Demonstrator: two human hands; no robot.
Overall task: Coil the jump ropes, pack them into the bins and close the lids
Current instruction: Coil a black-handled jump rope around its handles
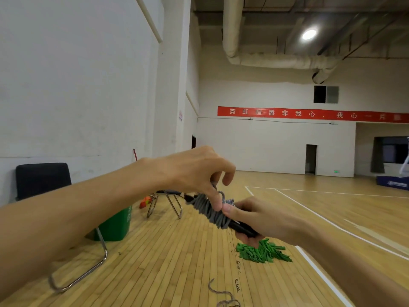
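A grey jump rope [208, 210] is wound in a tight coil around its black handles [241, 228], held up in front of me over the wooden floor. My right hand [254, 218] grips the handles from the right, thumb pressed on the coil. My left hand [199, 173] reaches over the top and pinches a loop of grey cord at the coil's upper side. A loose end of grey rope [223, 295] trails on the floor below. A green bin [117, 224] stands on the floor at the left, partly behind my left forearm.
A black chair [42, 180] with a metal frame stands at the left wall, a second chair frame [164, 202] further back. A green mop head [263, 251] lies on the floor under my right hand. An orange object [145, 201] lies beyond. White court lines run right.
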